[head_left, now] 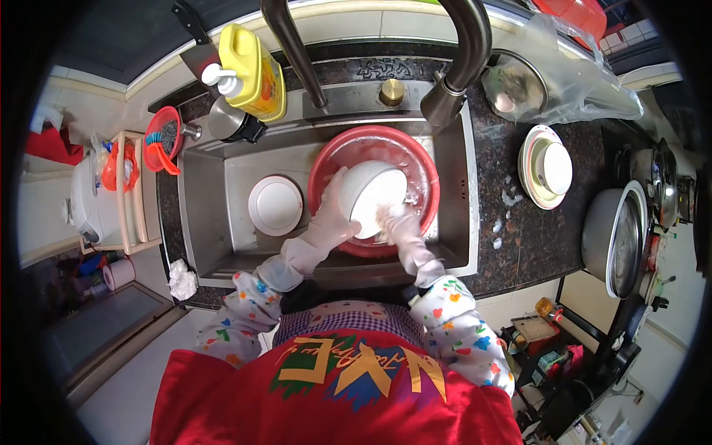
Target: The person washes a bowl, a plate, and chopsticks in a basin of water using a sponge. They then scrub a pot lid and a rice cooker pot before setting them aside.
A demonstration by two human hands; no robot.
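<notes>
A white bowl is tilted over a red plastic basin that stands in the steel sink. My left hand, in a pale translucent glove, grips the bowl by its left side, thumb at the near rim. Also gloved, my right hand reaches to the bowl's near right rim, its fingers curled and partly blurred against the inside. Whatever those fingers hold cannot be made out. Wet, foamy water shows in the basin right of the bowl. A white plate lies on the sink floor to the left.
The sink has a dark faucet arching over it. Behind it stand a yellow detergent jug and a steel cup. Stacked bowls and plates sit on the right counter, near a large pot and a plastic bag.
</notes>
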